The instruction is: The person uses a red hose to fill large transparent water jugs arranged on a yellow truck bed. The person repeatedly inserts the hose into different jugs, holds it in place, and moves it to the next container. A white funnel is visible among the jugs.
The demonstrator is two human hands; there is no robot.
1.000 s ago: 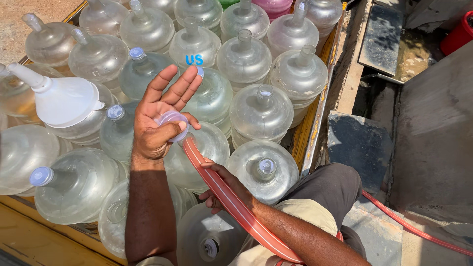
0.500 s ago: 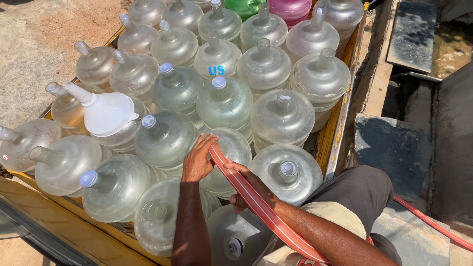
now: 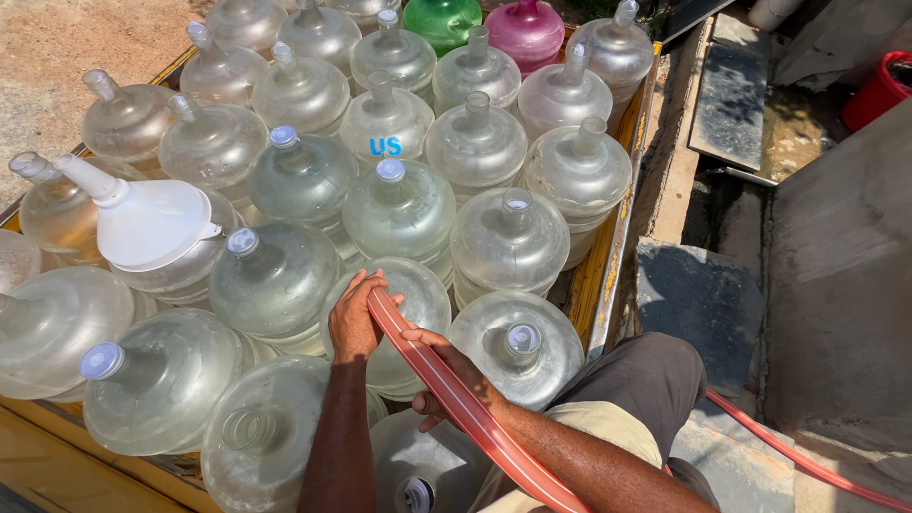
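The left hand (image 3: 356, 313) held the end of the red hose (image 3: 456, 394) tight over a big bottle (image 3: 418, 299). The right hand (image 3: 451, 375) gripped it lower down.

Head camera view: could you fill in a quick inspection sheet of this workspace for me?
Surface: yellow cart bed, packed full.
Job's things: red hose laid across a clear water jug.
Clutter: white funnel on a jug; green jug, pink jug at the back.
Hands: left hand at the hose end; right hand grips the hose.
Cables: hose trails right along the ground.
Surroundings: concrete slabs, red bucket.
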